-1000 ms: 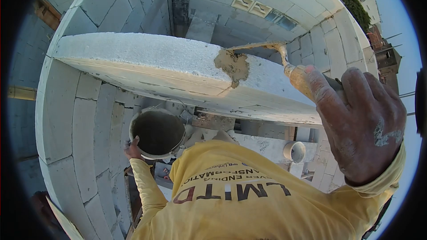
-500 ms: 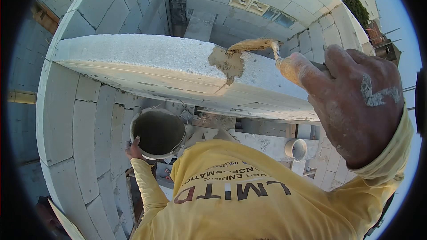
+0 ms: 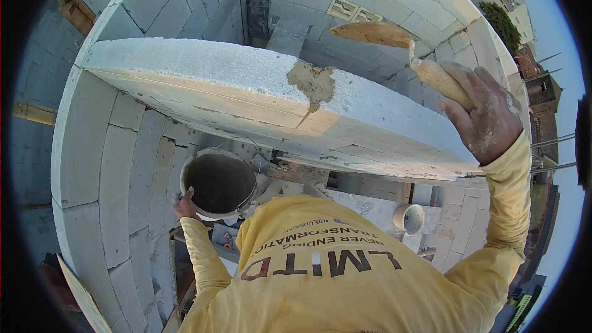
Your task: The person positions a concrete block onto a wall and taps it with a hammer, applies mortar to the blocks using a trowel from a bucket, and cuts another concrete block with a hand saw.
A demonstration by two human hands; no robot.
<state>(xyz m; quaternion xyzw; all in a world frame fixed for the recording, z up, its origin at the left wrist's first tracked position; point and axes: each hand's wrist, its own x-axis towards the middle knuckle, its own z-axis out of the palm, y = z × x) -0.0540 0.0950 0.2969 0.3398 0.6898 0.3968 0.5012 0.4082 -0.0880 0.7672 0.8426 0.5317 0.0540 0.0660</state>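
Note:
My right hand [image 3: 484,108] is closed round the wooden handle of a trowel [image 3: 373,33]. The trowel's mortar-smeared blade points left, raised above the far side of the block wall [image 3: 203,68]. A patch of wet grey mortar [image 3: 313,83] sits on the wall's top edge, with some hanging down over a joint on the near face. Low on the left, my left hand [image 3: 184,202] grips the rim of a bucket [image 3: 217,214], its thumb over the edge. Grey mortar appears inside the bucket, in shadow.
A taller block wall [image 3: 105,148] joins on the left. Beyond the top edge lies a recess with vent blocks [image 3: 343,9] in its far wall. A small white pail [image 3: 408,218] stands lower right. Metal rods [image 3: 552,142] stick out at the right.
The trowel has lifted off the mortar patch and moved up and to the right. My right hand has drawn farther from the camera. My left hand stays on the bucket.

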